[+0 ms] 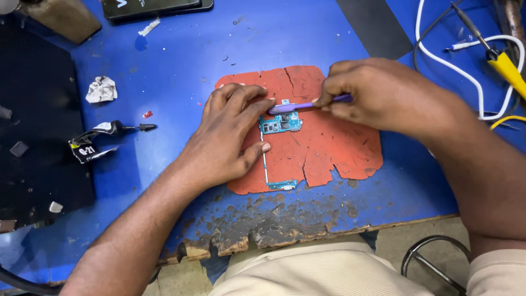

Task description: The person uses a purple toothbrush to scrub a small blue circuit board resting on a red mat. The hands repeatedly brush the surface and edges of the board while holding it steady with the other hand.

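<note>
Head view, near to far. Lap in beige trousers (323,271) at 6 o'clock, stool ring (433,257) at 5 o'clock beside it. Bench edge (263,230) is chipped, blue paint gone to bare wood along the front.

Red mat (339,148) sits centre on the blue bench, cracked and ragged at the edges. Board (279,123) lies on the mat: teal main part just left of mat centre, thin strip running toward 6 o'clock to a small teal end piece (282,185) at the mat's near edge.

Left hand (230,137) rests flat on the mat at the board's 9 o'clock. Fingers curled narrow, index tip pressing the tool tip at the board's top edge, thumb tip touching the strip lower down.

Right hand (383,96) at the board's 2 o'clock, fingers pinched shut on a purple tool (307,105). Tool lies nearly level, tip just above the board's top edge, next to a small metal bit (285,102).

At 9 o'clock: black probe with taped label (96,141), tiny red part (147,114), crumpled paper (101,89), black pad (38,120) further left.

At 2–3 o'clock: white cable (466,74), yellow-handled tool (507,66). Dark sheet (372,24) at 1 o'clock. Black phone (156,8) at 11 o'clock, far edge.
</note>
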